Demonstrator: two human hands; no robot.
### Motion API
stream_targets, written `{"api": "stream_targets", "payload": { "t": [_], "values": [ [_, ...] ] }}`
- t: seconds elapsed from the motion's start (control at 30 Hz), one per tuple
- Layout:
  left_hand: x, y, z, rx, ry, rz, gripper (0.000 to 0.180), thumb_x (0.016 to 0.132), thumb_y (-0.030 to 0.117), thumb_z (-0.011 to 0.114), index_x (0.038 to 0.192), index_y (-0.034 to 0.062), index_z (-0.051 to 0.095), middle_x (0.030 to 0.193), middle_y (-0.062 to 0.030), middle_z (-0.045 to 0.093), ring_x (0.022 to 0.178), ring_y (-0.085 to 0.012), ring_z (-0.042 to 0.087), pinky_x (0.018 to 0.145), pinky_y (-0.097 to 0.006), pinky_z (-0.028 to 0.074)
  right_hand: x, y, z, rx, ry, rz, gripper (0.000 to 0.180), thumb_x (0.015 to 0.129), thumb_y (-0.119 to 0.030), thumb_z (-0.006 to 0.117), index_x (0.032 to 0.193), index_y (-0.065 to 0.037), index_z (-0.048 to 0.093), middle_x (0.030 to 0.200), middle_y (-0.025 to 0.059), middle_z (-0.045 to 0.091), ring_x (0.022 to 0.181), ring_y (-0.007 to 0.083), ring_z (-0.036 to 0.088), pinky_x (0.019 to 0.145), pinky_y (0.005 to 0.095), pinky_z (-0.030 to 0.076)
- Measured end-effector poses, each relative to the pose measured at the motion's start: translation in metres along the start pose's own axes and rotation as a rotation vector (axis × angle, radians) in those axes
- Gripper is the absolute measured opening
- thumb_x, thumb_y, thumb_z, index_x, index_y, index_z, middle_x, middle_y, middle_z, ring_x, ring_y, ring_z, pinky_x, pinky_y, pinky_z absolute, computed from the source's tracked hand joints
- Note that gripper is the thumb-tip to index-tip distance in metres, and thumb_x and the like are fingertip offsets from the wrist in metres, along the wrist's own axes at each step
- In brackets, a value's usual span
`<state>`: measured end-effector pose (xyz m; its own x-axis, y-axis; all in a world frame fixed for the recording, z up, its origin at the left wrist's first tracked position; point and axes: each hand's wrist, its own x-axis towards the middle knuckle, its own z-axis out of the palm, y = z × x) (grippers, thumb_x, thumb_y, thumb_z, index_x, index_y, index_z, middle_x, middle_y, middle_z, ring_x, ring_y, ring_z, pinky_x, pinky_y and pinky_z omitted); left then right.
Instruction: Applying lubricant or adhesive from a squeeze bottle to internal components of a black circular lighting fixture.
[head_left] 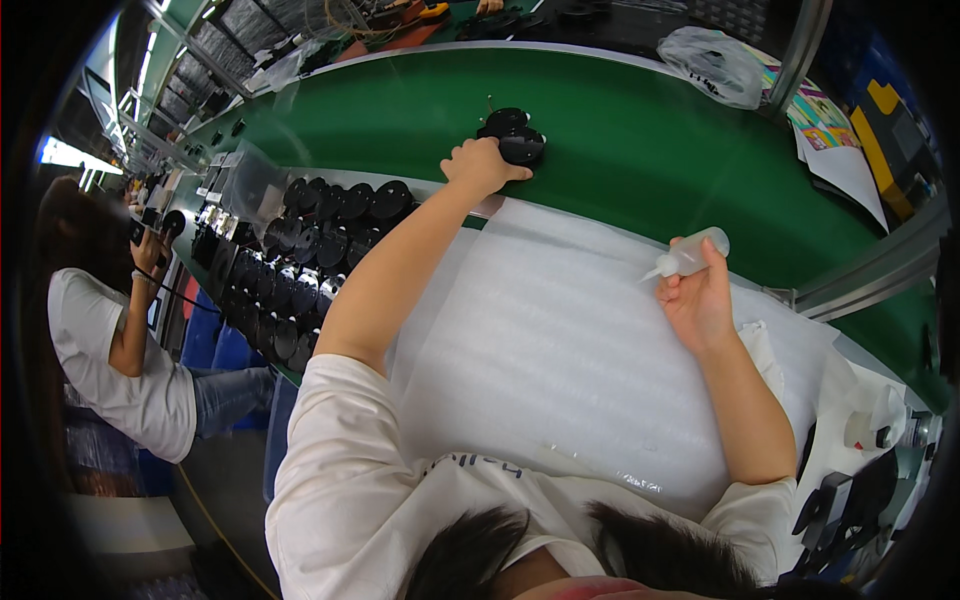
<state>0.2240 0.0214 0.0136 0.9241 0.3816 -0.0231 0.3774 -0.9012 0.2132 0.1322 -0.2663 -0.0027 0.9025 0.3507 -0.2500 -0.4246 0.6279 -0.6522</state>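
My left hand (478,168) reaches over the green conveyor belt (610,150), at the near left edge of a black disc-shaped part (522,148). Its thumb and fingers close on that edge; the fingertips are partly hidden. Directly behind lies another black round part (508,118), with a thin piece sticking up. In my right hand (697,305) is a translucent squeeze bottle (693,252), tilted so that its narrow nozzle points left and down. The bottle hangs above the far right of a white foam sheet (560,330).
Several black round parts (320,235) stand in rows to the left. A clear plastic bag (710,65) and printed sheets (825,130) lie at the far right. Metal posts (880,265) rise by the belt. A co-worker (130,340) works on the left.
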Motion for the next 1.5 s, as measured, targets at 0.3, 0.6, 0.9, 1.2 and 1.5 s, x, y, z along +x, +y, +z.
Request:
{"api": "stream_targets", "payload": {
  "t": [0.3, 0.6, 0.9, 1.2, 1.5],
  "values": [
    [-0.007, 0.006, -0.002, 0.037, -0.012, 0.138, 0.054, 0.047, 0.045, 0.071, 0.089, 0.0108, 0.064, 0.094, -0.0082, 0.058, 0.094, -0.0223, 0.054, 0.076, -0.035, 0.041, 0.001, 0.001, -0.003, 0.016, 0.005, -0.019, 0.038, 0.082, -0.039, 0.049, 0.097, -0.004, 0.043, 0.084, 0.003, 0.044, 0.061, 0.0112, 0.038, 0.053, 0.0226, 0.032],
    [-0.064, -0.023, -0.055, 0.27, 0.24, 0.445, 0.049, 0.048, 0.036, 0.071, 0.085, 0.006, 0.061, 0.086, -0.0098, 0.054, 0.089, -0.0243, 0.05, 0.072, -0.038, 0.037, -0.004, 0.003, 0.006, 0.013, -0.022, 0.009, 0.039, 0.083, -0.039, 0.048, 0.096, -0.002, 0.048, 0.067, 0.004, 0.045, 0.058, 0.0113, 0.037, 0.052, 0.0226, 0.031],
    [-0.191, -0.101, -0.101, -0.204, 0.514, 0.678, 0.061, 0.038, 0.021, 0.073, 0.093, 0.0032, 0.055, 0.088, -0.014, 0.053, 0.081, -0.0311, 0.052, 0.072, -0.038, 0.043, 0.009, 0.0, -0.003, 0.055, -0.071, -0.059, 0.024, 0.084, -0.031, 0.049, 0.09, -0.008, 0.053, 0.076, 0.0027, 0.054, 0.058, 0.0108, 0.045, 0.051, 0.024, 0.036],
    [-0.241, -0.106, -0.023, -0.185, 0.327, 0.391, 0.07, 0.048, 0.02, 0.076, 0.108, -0.0039, 0.047, 0.106, -0.0197, 0.047, 0.099, -0.0345, 0.046, 0.086, -0.039, 0.036, 0.025, 0.02, -0.013, 0.045, -0.146, 0.019, 0.03, 0.079, -0.041, 0.054, 0.082, -0.012, 0.051, 0.069, 0.0007, 0.052, 0.054, 0.0092, 0.045, 0.046, 0.0204, 0.035],
    [-0.235, -0.104, -0.001, -0.148, 0.125, 0.328, 0.065, 0.05, 0.017, 0.075, 0.106, -0.0044, 0.049, 0.105, -0.0189, 0.048, 0.099, -0.0357, 0.045, 0.086, -0.04, 0.036, 0.013, 0.012, 0.003, -0.098, -0.217, -0.111, 0.033, 0.078, -0.041, 0.057, 0.091, -0.012, 0.05, 0.069, 0.0034, 0.055, 0.051, 0.007, 0.043, 0.048, 0.0198, 0.035]
  ]
}}
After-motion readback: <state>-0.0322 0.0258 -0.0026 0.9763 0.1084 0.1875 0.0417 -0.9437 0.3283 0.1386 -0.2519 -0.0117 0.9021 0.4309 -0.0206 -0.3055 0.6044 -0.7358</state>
